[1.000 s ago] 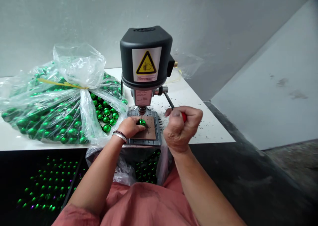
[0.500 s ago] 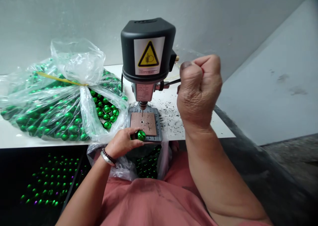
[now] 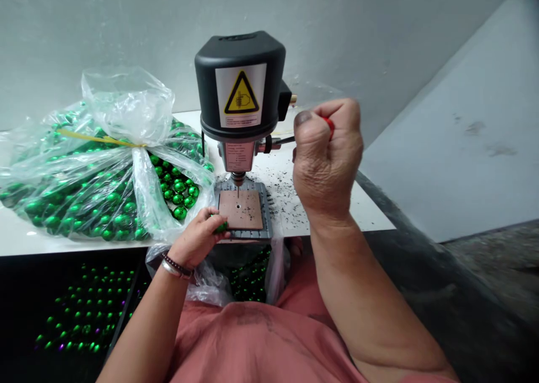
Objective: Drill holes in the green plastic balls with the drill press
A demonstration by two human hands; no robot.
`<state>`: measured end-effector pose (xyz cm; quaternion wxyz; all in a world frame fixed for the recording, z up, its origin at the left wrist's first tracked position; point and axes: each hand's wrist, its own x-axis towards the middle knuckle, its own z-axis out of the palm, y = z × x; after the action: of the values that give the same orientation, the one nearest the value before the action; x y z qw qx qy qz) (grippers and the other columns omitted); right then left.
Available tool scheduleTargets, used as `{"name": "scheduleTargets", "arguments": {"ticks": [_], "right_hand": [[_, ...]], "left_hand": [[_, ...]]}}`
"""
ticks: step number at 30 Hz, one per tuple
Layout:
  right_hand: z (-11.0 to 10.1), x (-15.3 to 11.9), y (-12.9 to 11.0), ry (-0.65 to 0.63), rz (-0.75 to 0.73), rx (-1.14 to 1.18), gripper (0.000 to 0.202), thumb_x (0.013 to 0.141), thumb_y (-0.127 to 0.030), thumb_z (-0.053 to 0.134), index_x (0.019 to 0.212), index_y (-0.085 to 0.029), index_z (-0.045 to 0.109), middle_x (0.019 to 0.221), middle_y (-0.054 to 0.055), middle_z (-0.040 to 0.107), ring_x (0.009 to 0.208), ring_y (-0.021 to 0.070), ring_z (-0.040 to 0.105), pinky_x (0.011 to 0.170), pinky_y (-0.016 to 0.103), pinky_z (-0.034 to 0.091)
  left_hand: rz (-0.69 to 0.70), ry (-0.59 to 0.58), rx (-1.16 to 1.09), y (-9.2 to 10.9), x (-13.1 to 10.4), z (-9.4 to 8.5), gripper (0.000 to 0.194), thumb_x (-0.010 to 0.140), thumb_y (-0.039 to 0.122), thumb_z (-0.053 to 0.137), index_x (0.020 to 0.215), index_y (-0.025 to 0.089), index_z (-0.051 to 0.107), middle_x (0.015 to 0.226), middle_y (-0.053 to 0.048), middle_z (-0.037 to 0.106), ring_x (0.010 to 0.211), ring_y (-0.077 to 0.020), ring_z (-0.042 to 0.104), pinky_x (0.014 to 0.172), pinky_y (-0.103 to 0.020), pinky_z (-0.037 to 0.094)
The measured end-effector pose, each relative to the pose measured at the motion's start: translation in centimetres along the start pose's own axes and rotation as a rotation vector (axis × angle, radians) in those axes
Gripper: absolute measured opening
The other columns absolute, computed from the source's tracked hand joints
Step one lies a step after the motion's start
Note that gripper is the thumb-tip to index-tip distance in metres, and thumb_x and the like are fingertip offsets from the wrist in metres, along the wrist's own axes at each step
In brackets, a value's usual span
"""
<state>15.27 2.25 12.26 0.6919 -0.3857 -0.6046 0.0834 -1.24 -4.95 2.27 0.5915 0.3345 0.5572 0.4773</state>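
A black-topped drill press (image 3: 240, 85) stands on the white table, its thin bit above a brown board (image 3: 248, 210) with a small hole. My left hand (image 3: 202, 234) is closed round a shiny green ball (image 3: 222, 224) at the board's front left corner; the fingers partly cover the ball. To the right of the press, my right hand (image 3: 328, 158) grips the red-ended lever (image 3: 287, 140), with a bit of red showing between thumb and fingers.
A clear plastic bag (image 3: 145, 195) of green balls, tied with a yellow strip, fills the table's left. Dark shavings lie on the white table (image 3: 370, 214) right of the press. Below the front edge, another open bag (image 3: 275, 276) holds green balls.
My left hand has drawn the green ball leftward and turned, covering more of it. More red shows in my right hand, still raised on the lever. The view has shifted slightly.
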Motion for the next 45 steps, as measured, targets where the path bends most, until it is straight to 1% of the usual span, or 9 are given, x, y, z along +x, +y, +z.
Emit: {"name": "scheduleTargets", "arguments": {"ticks": [8, 11, 14, 23, 27, 32, 35, 41, 45], "right_hand": [[-0.1, 0.0, -0.1, -0.015, -0.032, 0.013, 0.015, 0.083, -0.028, 0.045, 0.071, -0.019, 0.041, 0.060, -0.007, 0.044, 0.050, 0.0017, 0.043, 0.051, 0.016, 0.039], [-0.2, 0.0, -0.1, -0.013, -0.048, 0.018, 0.014, 0.082, -0.027, 0.046, 0.072, -0.019, 0.041, 0.060, -0.007, 0.044, 0.051, 0.0016, 0.043, 0.051, 0.015, 0.040], [-0.3, 0.0, -0.1, -0.019, -0.055, 0.012, 0.014, 0.082, -0.027, 0.045, 0.072, -0.019, 0.042, 0.058, -0.007, 0.042, 0.051, 0.0015, 0.041, 0.050, 0.015, 0.039], [-0.4, -0.1, 0.1, -0.026, -0.033, 0.008, 0.017, 0.083, -0.033, 0.044, 0.073, -0.019, 0.041, 0.061, -0.007, 0.043, 0.051, 0.0011, 0.040, 0.051, 0.017, 0.038], [-0.4, -0.1, 0.0, -0.033, -0.017, 0.009, 0.015, 0.082, -0.031, 0.045, 0.073, -0.020, 0.041, 0.060, -0.007, 0.042, 0.050, 0.0019, 0.039, 0.051, 0.017, 0.038], [-0.5, 0.0, -0.1, -0.044, -0.012, 0.037, 0.013, 0.080, -0.029, 0.048, 0.073, -0.020, 0.041, 0.059, -0.007, 0.042, 0.050, 0.0022, 0.036, 0.050, 0.017, 0.036], [-0.5, -0.1, -0.1, -0.057, 0.000, 0.055, 0.013, 0.080, -0.030, 0.047, 0.074, -0.020, 0.042, 0.057, -0.008, 0.040, 0.048, 0.0022, 0.035, 0.049, 0.017, 0.035], [-0.7, -0.3, 0.0, -0.059, 0.007, 0.053, 0.016, 0.081, -0.034, 0.047, 0.074, -0.020, 0.042, 0.057, -0.008, 0.038, 0.048, 0.0016, 0.035, 0.049, 0.015, 0.035], [-0.7, -0.3, 0.0, -0.064, 0.014, 0.040, 0.015, 0.081, -0.034, 0.047, 0.075, -0.020, 0.043, 0.058, -0.008, 0.039, 0.048, 0.0009, 0.036, 0.049, 0.015, 0.035]], "left_hand": [[0.246, 0.101, 0.597, -0.3, 1.3, 0.1, 0.056, 0.063, 0.026, 0.065, 0.116, 0.018, 0.048, 0.076, 0.002, 0.056, 0.068, -0.0112, 0.052, 0.065, -0.025, 0.041], [0.337, 0.259, 0.792, -0.3, 2.0, 0.3, 0.054, 0.060, 0.026, 0.068, 0.109, 0.017, 0.049, 0.078, 0.001, 0.055, 0.068, -0.0118, 0.052, 0.064, -0.025, 0.040], [0.362, 0.284, 0.890, -0.4, 2.4, 0.3, 0.039, 0.061, 0.030, 0.067, 0.095, 0.017, 0.051, 0.076, 0.001, 0.056, 0.067, -0.0120, 0.053, 0.062, -0.025, 0.040], [0.193, 0.051, 0.214, -0.5, 2.1, 0.2, 0.042, 0.066, 0.027, 0.063, 0.105, 0.018, 0.048, 0.080, 0.001, 0.058, 0.066, -0.0104, 0.056, 0.061, -0.024, 0.044], [0.158, 0.030, 0.031, -0.4, 2.4, 0.4, 0.047, 0.066, 0.031, 0.065, 0.109, 0.017, 0.050, 0.088, -0.001, 0.058, 0.073, -0.0106, 0.058, 0.063, -0.022, 0.044], [0.178, 0.106, 0.568, -0.2, 3.3, 0.5, 0.052, 0.071, 0.037, 0.059, 0.119, 0.017, 0.052, 0.078, -0.001, 0.062, 0.059, -0.0113, 0.055, 0.061, -0.026, 0.045], [0.198, 0.145, 0.838, 0.1, 3.8, 0.8, 0.045, 0.072, 0.034, 0.057, 0.113, 0.015, 0.056, 0.088, -0.006, 0.066, 0.065, -0.0146, 0.058, 0.065, -0.028, 0.045], [0.255, 0.172, 1.048, 0.6, 4.3, 1.6, 0.042, 0.073, 0.032, 0.055, 0.112, 0.016, 0.056, 0.097, -0.009, 0.066, 0.084, -0.0199, 0.061, 0.076, -0.030, 0.043], [0.297, 0.135, 1.074, 0.9, 4.6, 2.0, 0.040, 0.072, 0.031, 0.056, 0.110, 0.019, 0.058, 0.088, -0.005, 0.067, 0.078, -0.0179, 0.060, 0.073, -0.028, 0.043]]}}
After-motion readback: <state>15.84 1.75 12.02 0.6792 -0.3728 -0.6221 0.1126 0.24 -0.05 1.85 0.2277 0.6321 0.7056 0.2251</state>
